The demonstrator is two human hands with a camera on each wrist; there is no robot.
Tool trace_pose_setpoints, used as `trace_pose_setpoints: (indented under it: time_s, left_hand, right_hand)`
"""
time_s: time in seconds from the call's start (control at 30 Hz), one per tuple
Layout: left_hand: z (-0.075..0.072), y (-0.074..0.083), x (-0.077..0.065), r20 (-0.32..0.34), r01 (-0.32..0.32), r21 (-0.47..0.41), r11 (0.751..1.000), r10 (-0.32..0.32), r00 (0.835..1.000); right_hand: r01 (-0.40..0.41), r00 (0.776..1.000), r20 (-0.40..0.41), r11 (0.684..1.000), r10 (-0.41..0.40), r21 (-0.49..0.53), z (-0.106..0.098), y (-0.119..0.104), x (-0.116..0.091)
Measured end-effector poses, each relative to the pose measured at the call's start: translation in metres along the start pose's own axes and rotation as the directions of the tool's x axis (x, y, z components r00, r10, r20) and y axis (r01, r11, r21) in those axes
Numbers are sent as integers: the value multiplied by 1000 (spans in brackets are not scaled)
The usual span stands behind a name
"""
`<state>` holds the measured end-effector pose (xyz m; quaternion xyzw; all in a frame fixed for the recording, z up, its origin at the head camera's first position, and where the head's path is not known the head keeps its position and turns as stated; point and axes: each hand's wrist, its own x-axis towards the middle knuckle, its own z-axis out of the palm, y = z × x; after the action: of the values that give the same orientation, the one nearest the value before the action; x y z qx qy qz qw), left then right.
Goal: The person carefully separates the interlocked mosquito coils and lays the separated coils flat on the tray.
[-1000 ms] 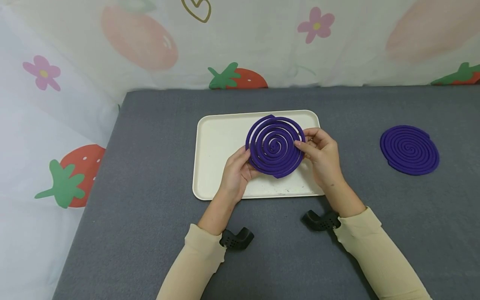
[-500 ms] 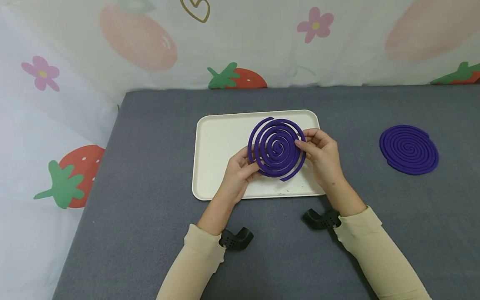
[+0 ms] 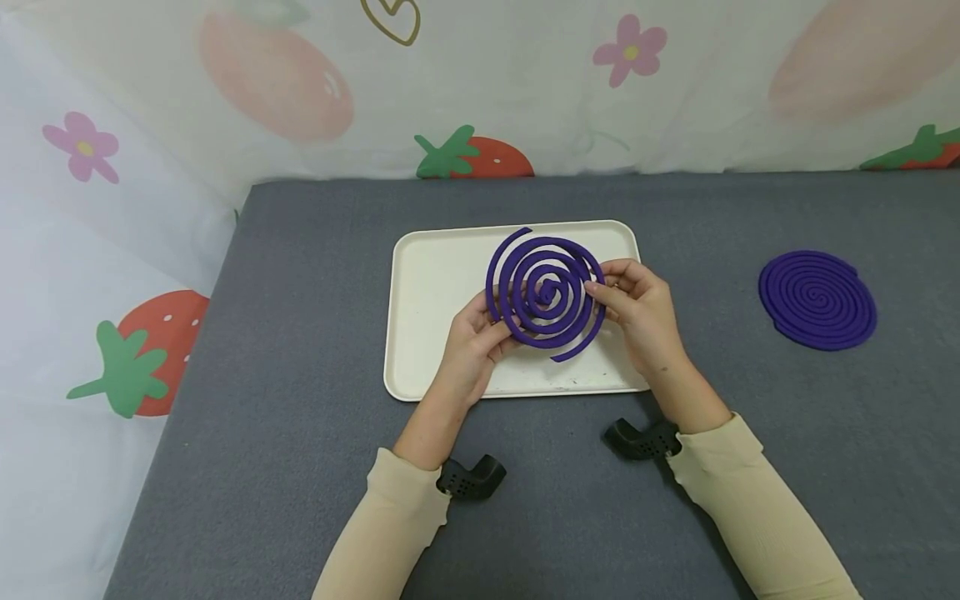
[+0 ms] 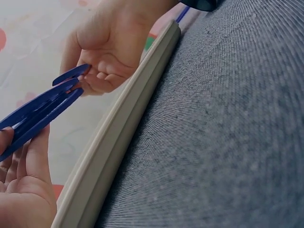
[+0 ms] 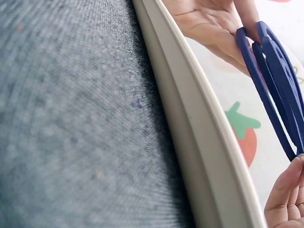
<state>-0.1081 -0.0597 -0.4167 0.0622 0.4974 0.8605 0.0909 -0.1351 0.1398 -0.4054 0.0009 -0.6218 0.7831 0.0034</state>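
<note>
A purple mosquito coil [image 3: 550, 292] is held tilted above a cream tray [image 3: 427, 333] in the head view. Gaps show between its turns, and two loose ends stick out, one at the top and one at the bottom. My left hand [image 3: 467, 350] grips its lower left side, thumb in front and fingers behind. On the right edge, my right hand [image 3: 641, 312] pinches it between thumb and fingers. Side-on in the right wrist view, the coil's rings [image 5: 280, 85] stand apart in layers. The left wrist view shows them [image 4: 40, 111] between both hands.
A second purple mosquito coil [image 3: 817, 300], tightly wound, lies flat on the grey cloth [image 3: 720, 225] to the right of the tray. Dark specks mark the tray's front edge. A printed curtain [image 3: 525, 83] hangs behind the table.
The coil's turns have spread wider apart, and its top end has swung out to the left. My left thumb has shifted inward over the turns. My right hand keeps its pinch.
</note>
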Motion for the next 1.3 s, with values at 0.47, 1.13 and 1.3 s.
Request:
trace_pose_setpoints:
  time_s: [0.47,1.13,1.3]
  left_hand:
    - [0,2,1,-49,-9,-78,997,5,999]
    - [-10,15,4,-270,-49,-140,989,9,963]
    - [-22,23,6,-440,-60,-168,984,-21,898]
  right_hand:
    - [-51,999,-11,997,51,61,0,-3,0]
    - [-112,993,46,989,108,92,-14,-10,6]
    - [-73,997,-28,994,76,77,-24,-16,9]
